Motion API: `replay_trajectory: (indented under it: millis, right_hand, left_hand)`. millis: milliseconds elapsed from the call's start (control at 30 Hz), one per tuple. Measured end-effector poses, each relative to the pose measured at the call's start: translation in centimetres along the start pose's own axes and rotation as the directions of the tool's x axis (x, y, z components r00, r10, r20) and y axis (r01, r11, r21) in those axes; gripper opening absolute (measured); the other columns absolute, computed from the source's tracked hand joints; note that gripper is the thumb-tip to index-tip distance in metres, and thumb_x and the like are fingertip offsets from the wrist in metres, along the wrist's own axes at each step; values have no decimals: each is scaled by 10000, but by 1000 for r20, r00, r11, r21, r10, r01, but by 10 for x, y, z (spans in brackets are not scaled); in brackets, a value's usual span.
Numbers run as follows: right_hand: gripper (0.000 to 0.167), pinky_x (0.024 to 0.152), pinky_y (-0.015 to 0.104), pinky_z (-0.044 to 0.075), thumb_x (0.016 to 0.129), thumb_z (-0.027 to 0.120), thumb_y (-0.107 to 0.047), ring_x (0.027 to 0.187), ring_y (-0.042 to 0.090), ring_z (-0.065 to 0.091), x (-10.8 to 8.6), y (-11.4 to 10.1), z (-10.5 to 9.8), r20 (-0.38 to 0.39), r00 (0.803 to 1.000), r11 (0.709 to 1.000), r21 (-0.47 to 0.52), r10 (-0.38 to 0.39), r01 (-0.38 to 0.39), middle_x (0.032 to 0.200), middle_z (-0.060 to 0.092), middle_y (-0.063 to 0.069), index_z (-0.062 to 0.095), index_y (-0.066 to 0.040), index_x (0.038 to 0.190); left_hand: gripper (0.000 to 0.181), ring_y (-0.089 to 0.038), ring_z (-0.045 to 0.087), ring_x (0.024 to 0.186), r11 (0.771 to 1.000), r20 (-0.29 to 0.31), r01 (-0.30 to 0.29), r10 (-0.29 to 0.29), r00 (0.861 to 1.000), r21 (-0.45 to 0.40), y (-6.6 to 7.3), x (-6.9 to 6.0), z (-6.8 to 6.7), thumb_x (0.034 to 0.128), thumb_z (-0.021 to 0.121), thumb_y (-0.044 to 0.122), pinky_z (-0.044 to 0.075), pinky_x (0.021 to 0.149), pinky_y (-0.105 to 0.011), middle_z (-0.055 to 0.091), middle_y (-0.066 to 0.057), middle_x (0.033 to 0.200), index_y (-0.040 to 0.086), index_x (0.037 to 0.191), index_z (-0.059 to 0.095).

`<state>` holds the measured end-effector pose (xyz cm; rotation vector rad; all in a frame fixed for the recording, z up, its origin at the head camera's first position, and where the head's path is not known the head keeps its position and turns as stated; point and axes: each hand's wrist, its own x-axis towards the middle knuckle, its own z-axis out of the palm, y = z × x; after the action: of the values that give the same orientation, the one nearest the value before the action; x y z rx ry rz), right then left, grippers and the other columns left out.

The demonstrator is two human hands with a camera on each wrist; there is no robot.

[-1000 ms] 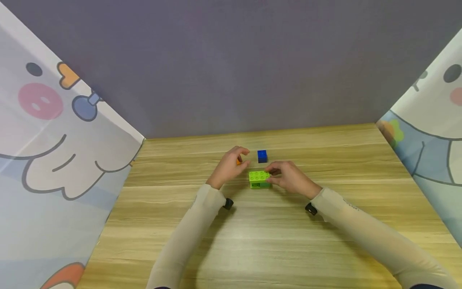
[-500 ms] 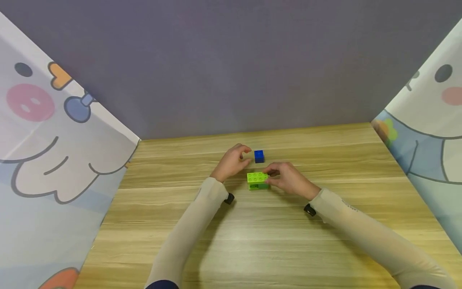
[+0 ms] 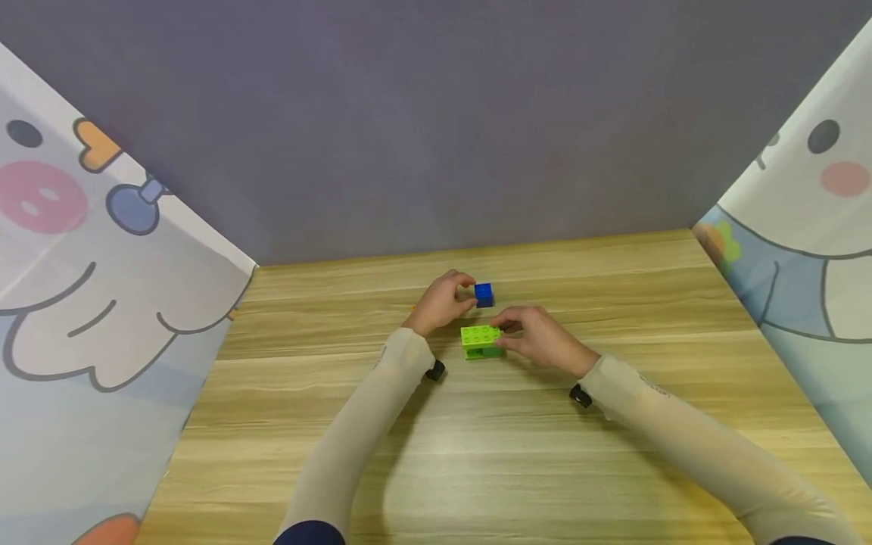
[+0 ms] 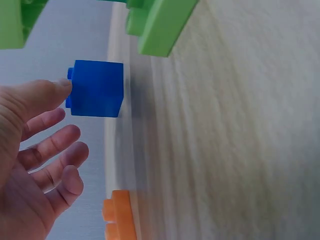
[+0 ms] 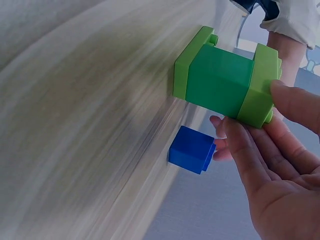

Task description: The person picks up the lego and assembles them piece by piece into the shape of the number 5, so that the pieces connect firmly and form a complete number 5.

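The right hand [image 3: 546,341] holds the right end of a stack with a lime top brick [image 3: 476,335]. In the right wrist view, its thumb and fingers pinch the upper lime brick [image 5: 260,85]; a dark green brick [image 5: 218,77] sits between that and a lower lime plate [image 5: 192,62]. Just behind the stack stands a blue brick [image 3: 484,295] on the table. At its left is the left hand [image 3: 439,303], thumb and fingers apart. In the left wrist view, the thumb tip overlaps the studded side of the blue brick [image 4: 97,88]; whether it touches cannot be told.
An orange brick [image 4: 124,215] lies to the left of the left hand, mostly hidden in the head view. Behind the wooden table [image 3: 518,454] rises a grey wall [image 3: 436,136], with cartoon-printed panels at both sides.
The left hand has moved right, away from the orange brick and up to the blue one. The right hand keeps its hold on the green stack. The head view has shifted slightly.
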<state>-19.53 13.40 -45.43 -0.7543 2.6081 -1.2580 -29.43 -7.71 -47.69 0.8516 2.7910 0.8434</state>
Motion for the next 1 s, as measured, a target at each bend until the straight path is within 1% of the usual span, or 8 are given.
replay_trajectory:
  millis: [167,333,467,600,700,833,933,1000]
  right_hand:
    - [281,783,288,520,849,719,-118,929,189,640,2,0,0,-4,1000,1000,-6,-2,2,1083,651,61,658,-49,1115]
    - [279,778,279,520,839,727,-101,930,202,642,2,0,-1,-12,1000,1000,4,5,-5,1080,651,69,660,-44,1104]
    - [275,776,273,519,833,731,-89,928,203,643,1,0,-3,-20,1000,1000,13,8,-8,1077,652,71,662,-41,1095]
    - [272,769,270,520,833,731,-88,920,191,642,1,0,-3,-20,1000,1000,15,14,-14,1072,653,65,665,-47,1093]
    - [268,760,264,521,833,732,-88,908,178,642,0,1,-3,-17,1000,1000,18,23,-23,1065,655,60,670,-52,1091]
    - [261,755,254,520,830,735,-91,894,165,643,-1,3,-2,-20,1000,1000,15,25,-24,1048,659,49,676,-57,1082]
    - [256,757,254,519,832,734,-98,892,164,644,-1,4,-1,-20,1000,1000,15,13,-13,1036,660,42,676,-57,1078]
    - [253,763,256,518,834,732,-101,894,164,643,0,4,-1,-19,1000,1000,13,5,-5,1033,661,36,676,-58,1077]
  left_hand:
    - [383,-152,587,864,1000,2,3,-3,1000,-14,-1,4,3,894,671,241,487,749,-264,549,-51,1134,90,1235,586]
    - [339,-131,561,846,1000,-4,14,-13,1000,3,1,9,4,898,666,250,480,743,-275,545,-19,1111,105,1198,603]
    - [320,-132,576,849,999,-10,29,-29,1000,14,3,13,5,895,671,243,485,739,-271,555,-17,1117,99,1175,612]
    - [296,-134,586,855,999,5,54,-54,999,11,6,15,4,898,667,216,491,716,-253,573,-21,1117,93,1163,620]
    - [222,-132,578,823,998,-7,63,-63,998,-4,8,15,5,905,647,155,488,682,-241,598,-21,1078,84,1115,646]
    - [162,-125,552,751,999,-22,43,-44,999,-9,8,16,7,895,641,126,470,641,-233,608,-8,1030,93,1054,651]
    - [264,-121,521,721,1000,-4,8,-7,1000,8,9,18,8,877,676,152,451,637,-236,583,-9,1096,109,1130,613]
    - [377,-127,506,713,1000,23,-14,14,1000,20,9,20,7,871,693,175,444,640,-248,545,-10,1180,122,1224,570]
